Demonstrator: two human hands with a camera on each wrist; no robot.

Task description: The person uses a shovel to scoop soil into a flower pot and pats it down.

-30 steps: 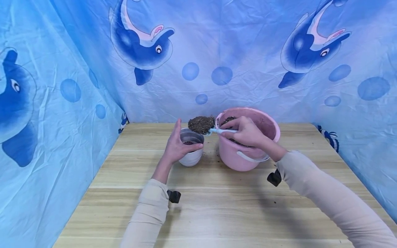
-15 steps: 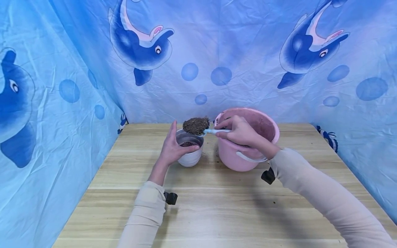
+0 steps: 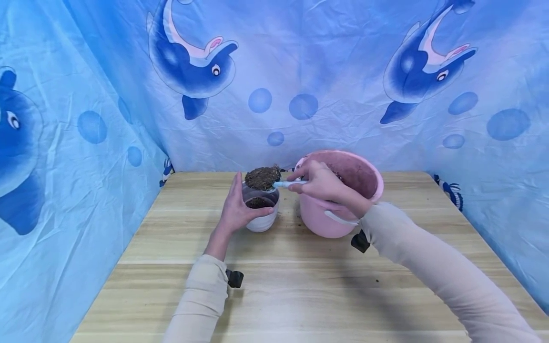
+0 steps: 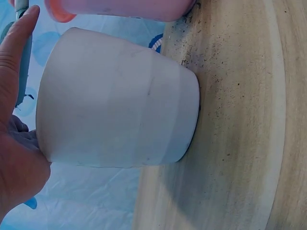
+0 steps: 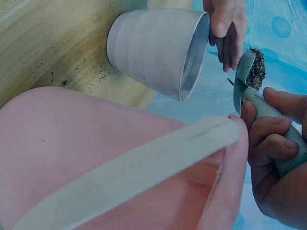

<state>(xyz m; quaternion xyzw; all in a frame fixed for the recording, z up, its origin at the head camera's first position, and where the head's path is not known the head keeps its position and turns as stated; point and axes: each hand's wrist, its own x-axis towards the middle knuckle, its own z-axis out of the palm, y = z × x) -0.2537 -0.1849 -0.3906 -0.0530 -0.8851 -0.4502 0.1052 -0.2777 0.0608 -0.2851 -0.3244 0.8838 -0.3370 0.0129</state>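
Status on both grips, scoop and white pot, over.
Right grip holds scoop heaped with soil above white pot. Left grip at the pot's rim. No obstruction seen between scoop and pot.

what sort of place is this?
Likely an improvised indoor filming booth: dolphin-print sheeting hangs behind and beside a wood-grain table, and a small black device shows at each of the person's wrists.
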